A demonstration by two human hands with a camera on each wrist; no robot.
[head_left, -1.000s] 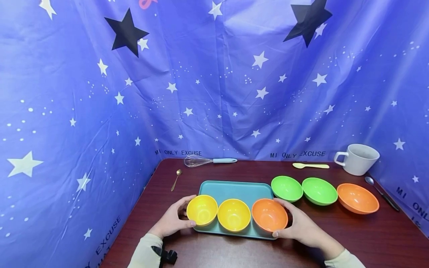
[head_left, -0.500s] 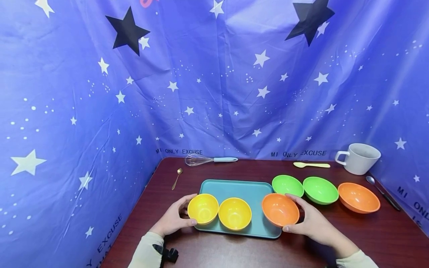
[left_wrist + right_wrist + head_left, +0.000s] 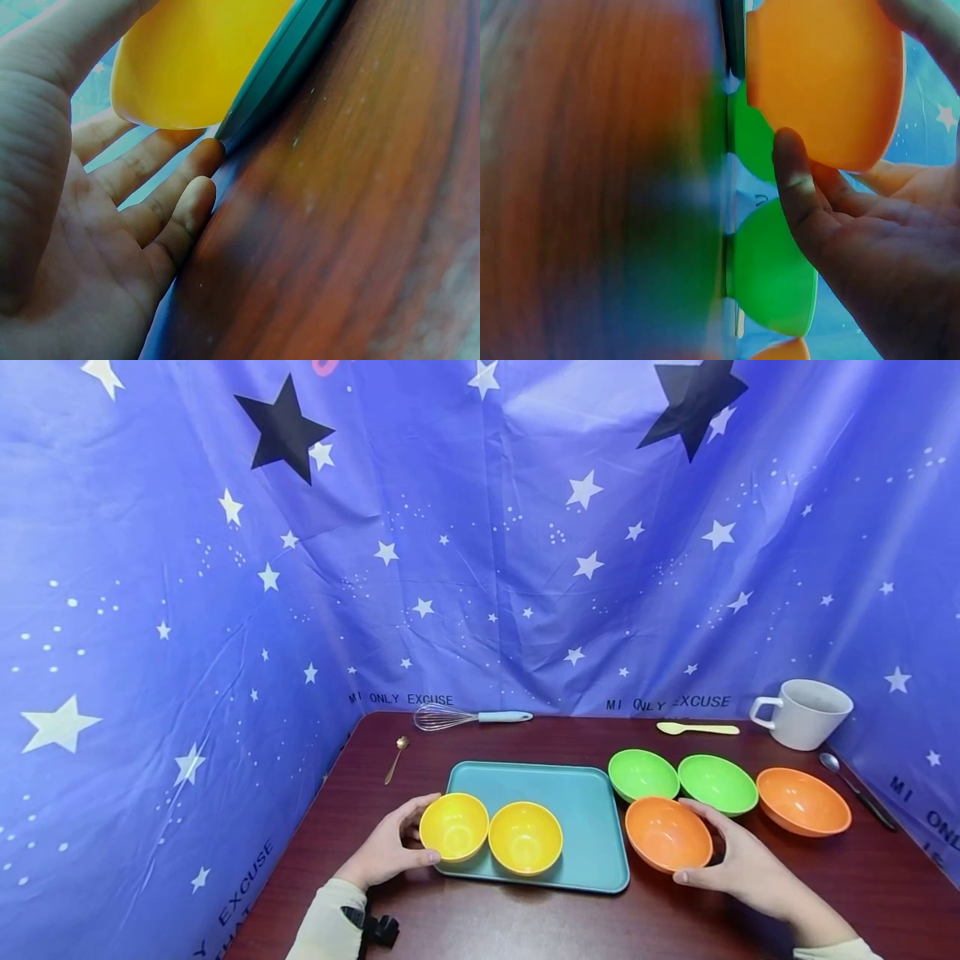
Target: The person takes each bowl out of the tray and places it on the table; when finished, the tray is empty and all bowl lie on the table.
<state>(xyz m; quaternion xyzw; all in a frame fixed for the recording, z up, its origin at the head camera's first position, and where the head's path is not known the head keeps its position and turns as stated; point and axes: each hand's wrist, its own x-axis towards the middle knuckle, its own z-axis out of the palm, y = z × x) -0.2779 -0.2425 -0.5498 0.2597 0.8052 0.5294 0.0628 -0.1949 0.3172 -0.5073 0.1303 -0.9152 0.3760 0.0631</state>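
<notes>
1. Hands first: the right hand (image 3: pixel 738 870) cups the small orange plastic bowl (image 3: pixel 668 834) from its right side, thumb at the near rim and fingers curled round the far rim; in the right wrist view the thumb (image 3: pixel 799 187) presses on the bowl's outer wall (image 3: pixel 829 82).
2. The left hand (image 3: pixel 384 852) holds the leftmost yellow plastic bowl (image 3: pixel 453 827), thumb along its near side and fingers curved round the far side; the left wrist view shows the fingers (image 3: pixel 150 202) reaching under that bowl (image 3: pixel 187 60) beside the tray's edge.
3. The orange bowl sits upright on the dark red-brown wooden bench (image 3: pixel 525 927), just beside the right edge of the flat teal rectangular tray (image 3: pixel 581 827) and off it.
4. A second yellow bowl (image 3: pixel 525 837) stands on the tray, touching the held yellow one; both are along the tray's near edge.
5. Just behind the orange bowl stand two bright green bowls (image 3: pixel 642 775) (image 3: pixel 717 784) side by side, very close to it, and another orange bowl (image 3: pixel 802 802) lies further right.
6. Along the back of the bench lie a wire whisk with a pale blue handle (image 3: pixel 468 718), a small gold spoon (image 3: pixel 394 758), a pale yellow spoon (image 3: pixel 697 728), a white ceramic mug (image 3: pixel 806 714) and a silver spoon with a dark handle (image 3: pixel 855 789).
7. A blue cloth printed with white and black stars (image 3: pixel 480 527) hangs behind and to the sides.
</notes>
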